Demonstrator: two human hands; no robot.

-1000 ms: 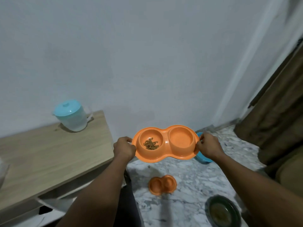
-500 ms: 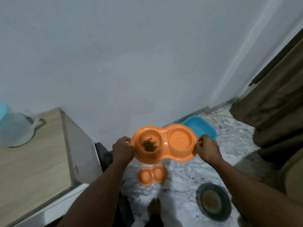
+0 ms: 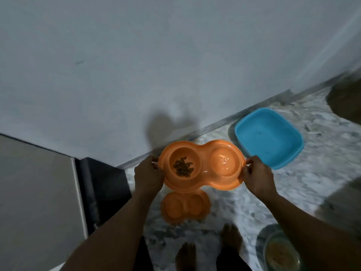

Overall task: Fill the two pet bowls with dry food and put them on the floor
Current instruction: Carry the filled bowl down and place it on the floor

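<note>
I hold an orange double pet bowl [image 3: 203,180] level in the air above the marble floor. My left hand [image 3: 148,176] grips its left end and my right hand [image 3: 257,178] grips its right end. Brown dry food [image 3: 183,166] lies in the left well; the right well looks wet and glossy, with no kibble. A second orange double bowl [image 3: 185,208] sits on the floor directly below, partly hidden by the held one; I cannot tell what its wells contain.
A blue square tub [image 3: 269,137] stands on the floor by the wall to the right. A dark round bowl [image 3: 279,251] sits at the lower right. The table's side [image 3: 39,192] fills the left. My bare feet [image 3: 207,249] are below.
The view has tilted down and right; the table top and blue-lidded jug have left the frame. The held bowl has come lower, toward the floor, over the second bowl.
</note>
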